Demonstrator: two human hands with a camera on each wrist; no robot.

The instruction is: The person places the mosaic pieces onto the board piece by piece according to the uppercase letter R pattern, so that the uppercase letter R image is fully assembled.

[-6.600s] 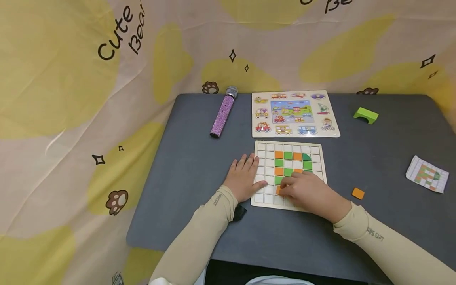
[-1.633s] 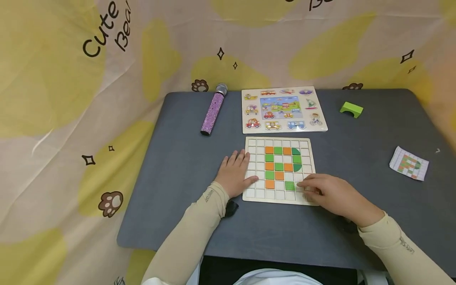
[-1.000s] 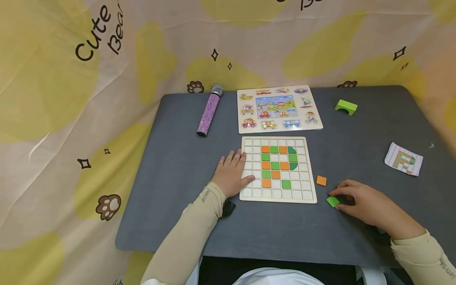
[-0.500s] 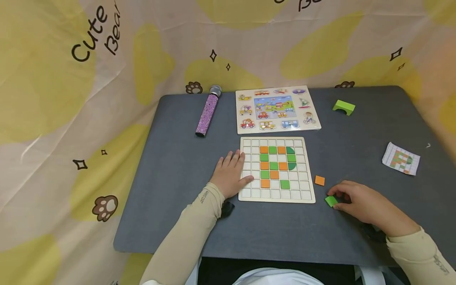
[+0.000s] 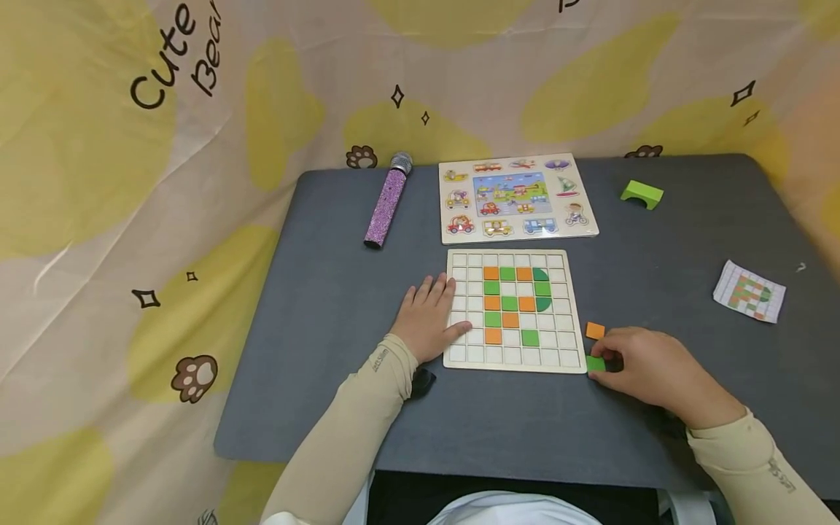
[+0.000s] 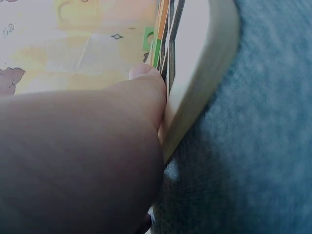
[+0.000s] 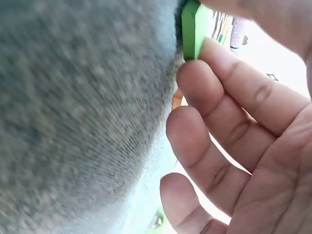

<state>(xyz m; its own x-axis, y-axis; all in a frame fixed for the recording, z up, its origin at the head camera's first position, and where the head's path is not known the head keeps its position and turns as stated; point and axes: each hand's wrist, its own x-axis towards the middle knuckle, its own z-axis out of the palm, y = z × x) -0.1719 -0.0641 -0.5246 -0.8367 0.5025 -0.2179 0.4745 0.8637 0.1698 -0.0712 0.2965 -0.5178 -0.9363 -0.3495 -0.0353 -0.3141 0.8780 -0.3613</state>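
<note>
My left hand (image 5: 426,317) rests on the left edge of a wooden grid board (image 5: 567,357), fingers straight and thumb (image 6: 144,73) over the rim. Orange and green tiles sit in several of the board's white cells, with dark green rounded ones on the right of the pattern. At the board's lower right corner my right hand (image 5: 656,372) pinches a green square tile (image 5: 595,364) between thumb and fingers. In the right wrist view, that tile stands out above the middle fingers. An orange square tile (image 5: 594,330) lies on the table just beyond those fingertips.
Behind the board lies a vehicle picture puzzle (image 5: 453,237), with a purple glitter microphone (image 5: 386,208) to its left. A green arch block (image 5: 642,194) is at the back right. A paper card (image 5: 749,292) with a grid pattern lies at the right.
My right hand has left the board, taken up the green tile from the table and brought it left to the board's edge. More tiles show in the pattern. My left hand stays put.
</note>
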